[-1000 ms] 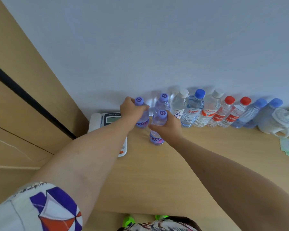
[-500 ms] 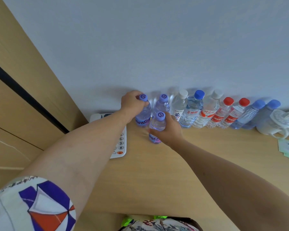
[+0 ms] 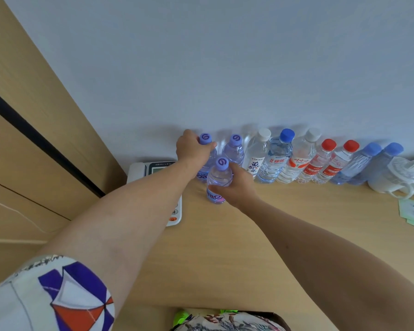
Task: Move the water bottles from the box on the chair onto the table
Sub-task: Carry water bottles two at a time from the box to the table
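We are gripping one purple-capped bottle (image 3: 219, 180) around its body with our right hand (image 3: 237, 186), standing it upright on the table (image 3: 225, 247), while our left hand (image 3: 193, 149) is curling around the neck of a second bottle (image 3: 205, 163) just behind and left of it. A third purple-capped bottle (image 3: 234, 150) is standing just behind our right-hand grip, heading the row of bottles (image 3: 320, 163) against the wall to its right. A phone (image 3: 158, 177) is lying under our left forearm.

left arm hides phone (image 3: 153, 168) keypad.
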The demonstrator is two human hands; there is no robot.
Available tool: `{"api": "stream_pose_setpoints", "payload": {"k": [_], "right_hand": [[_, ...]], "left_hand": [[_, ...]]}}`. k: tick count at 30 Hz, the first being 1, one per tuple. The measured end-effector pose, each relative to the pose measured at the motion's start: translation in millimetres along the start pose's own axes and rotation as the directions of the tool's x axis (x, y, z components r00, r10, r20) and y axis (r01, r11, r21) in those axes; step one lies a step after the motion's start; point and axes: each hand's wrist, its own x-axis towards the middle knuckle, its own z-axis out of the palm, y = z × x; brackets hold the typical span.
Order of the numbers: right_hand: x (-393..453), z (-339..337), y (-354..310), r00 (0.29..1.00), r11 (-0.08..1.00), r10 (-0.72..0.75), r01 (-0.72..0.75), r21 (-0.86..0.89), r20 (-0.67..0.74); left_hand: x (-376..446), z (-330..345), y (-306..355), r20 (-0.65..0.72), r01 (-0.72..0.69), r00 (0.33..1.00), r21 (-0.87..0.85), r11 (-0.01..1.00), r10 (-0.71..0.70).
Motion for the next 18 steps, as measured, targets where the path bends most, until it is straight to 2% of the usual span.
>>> {"api": "stream_pose_setpoints", "payload": {"k": [9, 18], "right_hand": [[3, 9, -17, 0.997, 0.999, -0.019, 0.022, -0.044, 0.071], [4, 10, -15, 0.997, 1.0, -0.015, 0.016, -0.013, 0.078]], "left_hand": [[4, -25, -5, 0.199, 0.057, 0.979, -0.113, 0.992, -0.034], [7, -25, -13, 0.215, -0.024, 0.975, -0.127, 0.992, 0.051]]}}
